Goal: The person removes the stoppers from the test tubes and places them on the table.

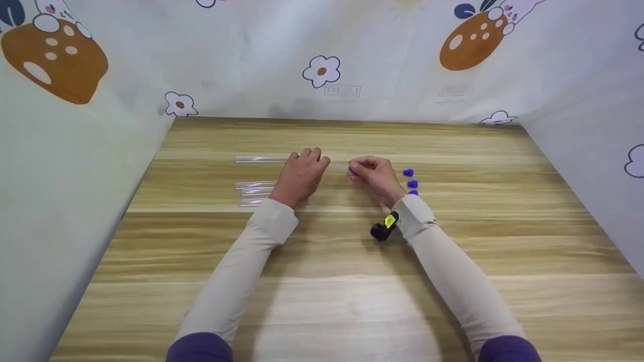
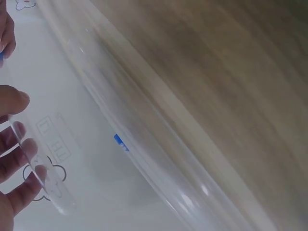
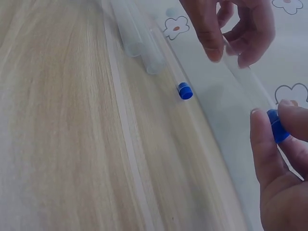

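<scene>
Between my two hands is a clear test tube [image 2: 53, 187], held by the thumb and fingers of my left hand [image 1: 302, 175]. My right hand [image 1: 375, 176] pinches a blue stopper [image 3: 277, 126] at the tube's mouth. How deep the stopper sits cannot be made out. Under and beside my left hand lie several other clear tubes [image 1: 255, 185], their right ends partly hidden by it in the head view. One blue stopper [image 3: 185, 91] shows at the end of a lying tube in the right wrist view.
Right of my right hand, loose blue stoppers [image 1: 408, 172] lie in a short column on the wooden table [image 1: 322, 301]. A black wrist camera [image 1: 383, 230] juts from the right cuff. A patterned cloth wall [image 1: 251, 65] encloses the table's back and sides.
</scene>
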A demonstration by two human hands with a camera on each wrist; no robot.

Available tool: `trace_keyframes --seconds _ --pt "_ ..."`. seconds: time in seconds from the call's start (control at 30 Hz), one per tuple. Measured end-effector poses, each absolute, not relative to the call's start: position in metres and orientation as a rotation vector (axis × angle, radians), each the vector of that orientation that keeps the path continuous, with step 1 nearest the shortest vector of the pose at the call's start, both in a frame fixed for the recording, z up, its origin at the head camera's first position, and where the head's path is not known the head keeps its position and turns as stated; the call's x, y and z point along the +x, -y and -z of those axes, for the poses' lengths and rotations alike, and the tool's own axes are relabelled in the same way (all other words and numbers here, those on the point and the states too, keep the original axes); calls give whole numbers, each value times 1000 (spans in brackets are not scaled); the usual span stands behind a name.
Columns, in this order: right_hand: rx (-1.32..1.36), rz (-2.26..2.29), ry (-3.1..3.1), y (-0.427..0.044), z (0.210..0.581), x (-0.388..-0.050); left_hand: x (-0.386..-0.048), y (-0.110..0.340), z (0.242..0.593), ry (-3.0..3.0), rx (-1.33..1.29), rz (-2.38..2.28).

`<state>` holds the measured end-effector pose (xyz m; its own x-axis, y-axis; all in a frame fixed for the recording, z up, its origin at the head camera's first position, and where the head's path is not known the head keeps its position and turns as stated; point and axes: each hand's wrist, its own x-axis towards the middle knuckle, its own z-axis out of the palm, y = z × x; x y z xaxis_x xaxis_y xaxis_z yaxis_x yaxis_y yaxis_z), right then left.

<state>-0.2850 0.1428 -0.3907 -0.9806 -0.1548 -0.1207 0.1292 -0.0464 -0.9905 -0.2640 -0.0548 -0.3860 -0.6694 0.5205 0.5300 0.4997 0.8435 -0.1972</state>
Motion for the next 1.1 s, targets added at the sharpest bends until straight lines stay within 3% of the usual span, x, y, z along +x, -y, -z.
trace_keyframes --seconds 0.47,1.1 --pt "-141 2209 -2038 -142 392 -283 -260 58 382 2477 -793 -133" --pt "-363 2295 -2158 -147 399 -283 -262 67 370 2702 -945 188"
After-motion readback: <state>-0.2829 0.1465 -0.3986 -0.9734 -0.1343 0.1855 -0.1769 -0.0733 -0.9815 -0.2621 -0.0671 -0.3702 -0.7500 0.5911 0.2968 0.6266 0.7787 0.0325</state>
